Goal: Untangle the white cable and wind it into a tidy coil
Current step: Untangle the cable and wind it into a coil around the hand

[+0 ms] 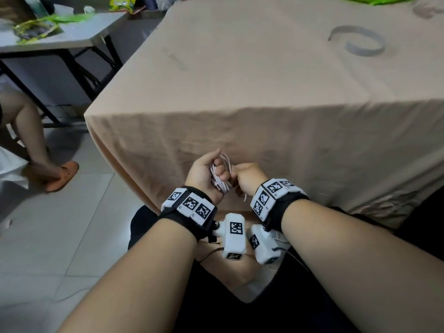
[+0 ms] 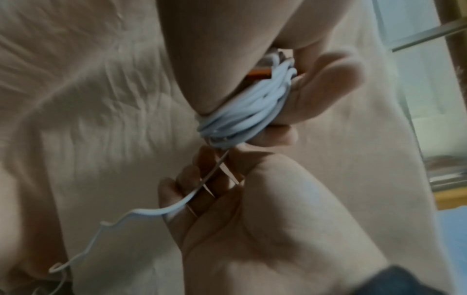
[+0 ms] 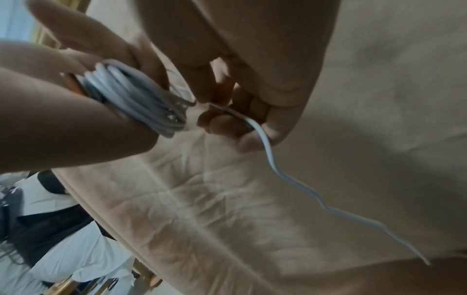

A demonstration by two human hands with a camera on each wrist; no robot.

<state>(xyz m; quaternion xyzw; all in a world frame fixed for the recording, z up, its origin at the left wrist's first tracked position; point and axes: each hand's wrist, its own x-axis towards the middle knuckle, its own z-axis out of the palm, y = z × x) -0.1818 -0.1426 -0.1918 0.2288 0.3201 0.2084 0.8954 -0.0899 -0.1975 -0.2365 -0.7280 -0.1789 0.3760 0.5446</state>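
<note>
Low centre of the head view, the left hand [image 1: 204, 173] clenches the white cable [image 1: 222, 175] coil; the right hand [image 1: 247, 179] pinches its loose tail

Cable coil [image 1: 219, 175] in left hand [image 1: 204, 174]; right hand [image 1: 247, 180] beside, apparently touching; table [image 1: 264, 75] behind.

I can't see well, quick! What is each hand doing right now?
Left hand: closed around the wound bundle of white cable.
Right hand: fingers pinch the loose tail of the same cable.
</note>
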